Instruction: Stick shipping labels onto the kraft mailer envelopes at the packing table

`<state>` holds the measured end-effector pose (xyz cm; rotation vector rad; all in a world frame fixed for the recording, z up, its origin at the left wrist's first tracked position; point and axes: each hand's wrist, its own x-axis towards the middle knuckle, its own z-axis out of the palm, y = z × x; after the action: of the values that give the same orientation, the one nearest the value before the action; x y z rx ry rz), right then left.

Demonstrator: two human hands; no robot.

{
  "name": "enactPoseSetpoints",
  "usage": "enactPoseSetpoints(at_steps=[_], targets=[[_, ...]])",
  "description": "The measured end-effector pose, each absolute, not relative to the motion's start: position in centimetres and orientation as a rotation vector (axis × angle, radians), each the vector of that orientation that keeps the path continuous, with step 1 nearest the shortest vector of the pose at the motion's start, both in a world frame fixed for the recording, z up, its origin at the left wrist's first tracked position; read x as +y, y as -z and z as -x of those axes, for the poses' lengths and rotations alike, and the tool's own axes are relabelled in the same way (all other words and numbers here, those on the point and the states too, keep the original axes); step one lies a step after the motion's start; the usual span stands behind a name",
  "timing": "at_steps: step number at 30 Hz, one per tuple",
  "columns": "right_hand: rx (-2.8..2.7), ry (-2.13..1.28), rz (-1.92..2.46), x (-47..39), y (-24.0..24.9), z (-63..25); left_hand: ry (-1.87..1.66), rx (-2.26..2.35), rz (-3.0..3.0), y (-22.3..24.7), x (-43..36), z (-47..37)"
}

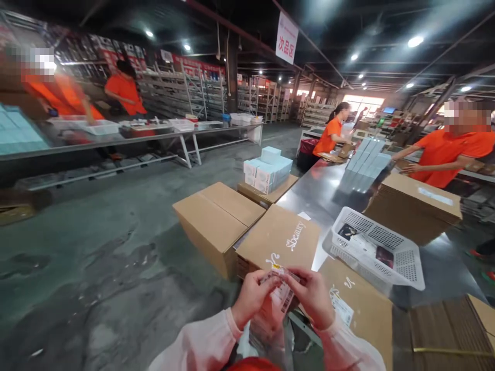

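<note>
Right at twelve o'clock, close in, the clear plastic packet with a white barcode label (285,297) hung between both hands! The left hand (251,298) and right hand (315,298) pinched its upper edge, thumbs against curled forefingers. It looked light and limp, its film probably slippery; the upper corners seemed the surest hold, the sagging lower part the poorest. Just beyond, a brown cardboard stack printed "beauty" (270,239) lay at twelve, and a white perforated plastic basket (413,265) sat at two. Farther off, pale-blue boxes (270,172) rose at twelve, while an orange-shirted worker (436,154) stood at two.
</note>
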<state>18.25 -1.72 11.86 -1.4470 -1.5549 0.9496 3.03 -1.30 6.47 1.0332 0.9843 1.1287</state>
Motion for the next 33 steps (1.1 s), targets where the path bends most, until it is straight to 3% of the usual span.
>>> enactPoseSetpoints(at_steps=[4,9,17,22,29,33], targets=[[-1.552,-0.900,1.428,0.9,-10.0,-18.1,-1.206,1.053,-0.986,-5.0,0.4,-3.2],[-1.479,-0.532,1.561,8.9,-8.2,-19.4,-0.861,0.765,-0.826,-1.6,1.5,-0.8],[-1.500,-0.477,1.644,14.1,-5.8,-19.4,-0.770,0.868,-0.793,4.8,-5.8,5.1],[-1.599,-0.438,1.570,14.4,-7.1,-20.8,-0.764,0.837,-0.839,1.9,-6.1,6.5],[-1.522,-0.290,1.847,21.3,-8.2,-22.9,-0.804,0.764,-0.876,-4.8,2.5,2.4],[-1.494,-0.213,2.015,23.5,-7.6,-23.2,-0.787,0.798,-0.816,-4.5,4.8,0.7]])
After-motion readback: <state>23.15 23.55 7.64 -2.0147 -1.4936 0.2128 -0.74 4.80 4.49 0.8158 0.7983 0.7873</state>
